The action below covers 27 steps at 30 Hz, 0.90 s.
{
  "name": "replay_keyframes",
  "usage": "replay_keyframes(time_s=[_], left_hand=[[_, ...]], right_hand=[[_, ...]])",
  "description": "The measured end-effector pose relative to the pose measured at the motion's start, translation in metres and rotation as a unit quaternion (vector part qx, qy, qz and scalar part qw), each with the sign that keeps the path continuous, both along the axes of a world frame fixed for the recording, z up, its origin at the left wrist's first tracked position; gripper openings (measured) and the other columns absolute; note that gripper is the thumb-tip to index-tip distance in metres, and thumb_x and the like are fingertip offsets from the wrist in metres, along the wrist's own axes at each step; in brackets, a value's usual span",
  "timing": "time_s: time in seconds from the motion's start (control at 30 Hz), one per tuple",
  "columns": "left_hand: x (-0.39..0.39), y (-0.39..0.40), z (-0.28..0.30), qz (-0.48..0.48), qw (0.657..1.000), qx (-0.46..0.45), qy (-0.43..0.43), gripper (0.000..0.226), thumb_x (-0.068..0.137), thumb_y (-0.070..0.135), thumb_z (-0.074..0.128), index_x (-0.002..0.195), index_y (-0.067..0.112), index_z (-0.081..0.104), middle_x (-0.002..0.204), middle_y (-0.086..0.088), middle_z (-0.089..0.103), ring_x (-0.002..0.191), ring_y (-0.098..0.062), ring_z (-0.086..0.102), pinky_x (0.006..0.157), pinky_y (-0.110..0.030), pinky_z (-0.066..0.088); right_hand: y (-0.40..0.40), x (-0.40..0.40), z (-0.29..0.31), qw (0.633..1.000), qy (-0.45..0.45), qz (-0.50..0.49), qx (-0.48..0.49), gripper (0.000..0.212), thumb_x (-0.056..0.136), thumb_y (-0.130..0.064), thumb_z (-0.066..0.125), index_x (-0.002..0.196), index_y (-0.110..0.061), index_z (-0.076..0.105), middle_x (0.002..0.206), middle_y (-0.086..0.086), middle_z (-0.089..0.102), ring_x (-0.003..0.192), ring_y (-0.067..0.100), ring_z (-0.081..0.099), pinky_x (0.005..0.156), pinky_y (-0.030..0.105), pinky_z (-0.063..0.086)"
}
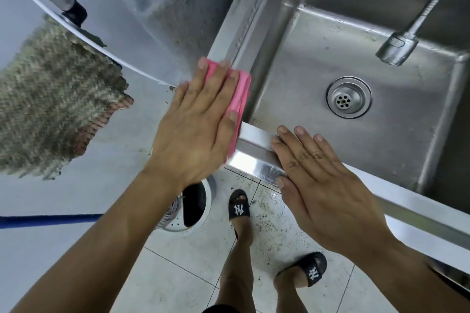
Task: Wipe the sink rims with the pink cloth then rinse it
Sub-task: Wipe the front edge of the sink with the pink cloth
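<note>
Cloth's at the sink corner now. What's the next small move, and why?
Probably slide the left hand, pressing the pink cloth flat, up the left rim. The cloth sits at the near-left corner, that rim lies bare ahead, and the right hand covers the front rim.

My pink cloth (239, 94) lies flat on the corner rim of the stainless sink (256, 140), my left hand (198, 124) pressing it, my right hand (323, 185) resting on the front rim.
</note>
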<state>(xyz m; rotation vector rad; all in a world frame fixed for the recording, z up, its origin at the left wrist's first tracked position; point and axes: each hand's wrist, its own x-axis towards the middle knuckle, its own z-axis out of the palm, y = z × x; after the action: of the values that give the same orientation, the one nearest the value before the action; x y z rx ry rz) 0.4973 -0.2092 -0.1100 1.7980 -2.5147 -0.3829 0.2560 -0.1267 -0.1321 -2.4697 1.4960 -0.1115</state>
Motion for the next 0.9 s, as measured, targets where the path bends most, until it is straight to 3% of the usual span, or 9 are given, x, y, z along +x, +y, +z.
replay_keyframes(time_s=[0.13, 0.27, 0.33, 0.43, 0.63, 0.8, 0.9], left_hand=[[0.01, 0.045, -0.001, -0.011, 1.0, 0.017, 0.018, 0.062, 0.11, 0.043, 0.018, 0.166, 0.017, 0.014, 0.174, 0.0, 0.006, 0.161, -0.018, -0.005, 0.131, -0.044, 0.001], [0.01, -0.005, 0.001, -0.021, 0.999, 0.01, 0.04, 0.059, 0.11, 0.041, 0.02, 0.165, 0.021, 0.021, 0.174, 0.004, 0.011, 0.16, -0.013, -0.005, 0.129, -0.037, -0.007], [0.004, -0.038, -0.001, -0.032, 0.999, 0.006, 0.036, 0.057, 0.112, 0.041, 0.02, 0.166, 0.022, 0.018, 0.174, 0.004, 0.009, 0.161, -0.015, -0.006, 0.127, -0.036, -0.009], [-0.008, -0.063, -0.003, -0.034, 0.999, -0.011, 0.009, 0.057, 0.113, 0.039, 0.021, 0.166, 0.019, 0.013, 0.175, -0.001, 0.005, 0.161, -0.022, -0.006, 0.13, -0.044, -0.004], [0.025, 0.009, 0.0, -0.038, 0.998, 0.001, 0.045, 0.058, 0.112, 0.036, 0.023, 0.166, 0.02, 0.013, 0.175, 0.002, 0.003, 0.161, -0.016, -0.006, 0.131, -0.04, -0.002], [0.031, 0.013, 0.0, -0.042, 0.998, 0.009, 0.045, 0.058, 0.11, 0.034, 0.025, 0.166, 0.02, 0.018, 0.174, 0.003, 0.007, 0.161, -0.016, -0.005, 0.13, -0.038, -0.006], [0.023, -0.023, -0.001, -0.053, 0.997, 0.008, 0.048, 0.057, 0.111, 0.037, 0.023, 0.166, 0.021, 0.019, 0.174, 0.004, 0.008, 0.161, -0.014, -0.007, 0.131, -0.044, 0.0]], right_hand=[[0.001, -0.001, 0.001, 1.0, -0.017, 0.009, -0.02, 0.056, 0.112, -0.035, 0.028, 0.161, -0.008, 0.03, 0.17, 0.011, 0.024, 0.16, 0.024, 0.02, 0.127, 0.05, 0.029], [0.003, 0.008, 0.003, 0.997, -0.066, 0.026, -0.02, 0.051, 0.111, -0.03, 0.036, 0.158, -0.009, 0.039, 0.167, 0.008, 0.033, 0.157, 0.021, 0.027, 0.126, 0.047, 0.032], [-0.003, 0.017, 0.003, 0.997, -0.055, 0.044, -0.015, 0.052, 0.111, -0.031, 0.037, 0.159, -0.01, 0.039, 0.167, 0.008, 0.033, 0.157, 0.02, 0.027, 0.127, 0.045, 0.031], [-0.012, 0.025, 0.004, 0.998, -0.042, 0.048, 0.01, 0.053, 0.112, -0.033, 0.034, 0.16, -0.011, 0.036, 0.169, 0.006, 0.029, 0.158, 0.019, 0.025, 0.128, 0.043, 0.027], [-0.011, 0.016, 0.006, 0.997, -0.013, 0.073, 0.037, 0.057, 0.113, -0.037, 0.025, 0.165, -0.015, 0.023, 0.173, 0.002, 0.017, 0.161, 0.014, 0.012, 0.131, 0.039, 0.017], [-0.01, 0.018, 0.004, 0.997, -0.011, 0.065, 0.027, 0.056, 0.113, -0.036, 0.027, 0.164, -0.013, 0.026, 0.172, 0.004, 0.02, 0.16, 0.016, 0.015, 0.13, 0.042, 0.022], [-0.008, 0.023, 0.003, 0.999, -0.014, 0.049, 0.008, 0.055, 0.112, -0.034, 0.031, 0.162, -0.012, 0.03, 0.171, 0.006, 0.024, 0.16, 0.018, 0.019, 0.13, 0.043, 0.024]])
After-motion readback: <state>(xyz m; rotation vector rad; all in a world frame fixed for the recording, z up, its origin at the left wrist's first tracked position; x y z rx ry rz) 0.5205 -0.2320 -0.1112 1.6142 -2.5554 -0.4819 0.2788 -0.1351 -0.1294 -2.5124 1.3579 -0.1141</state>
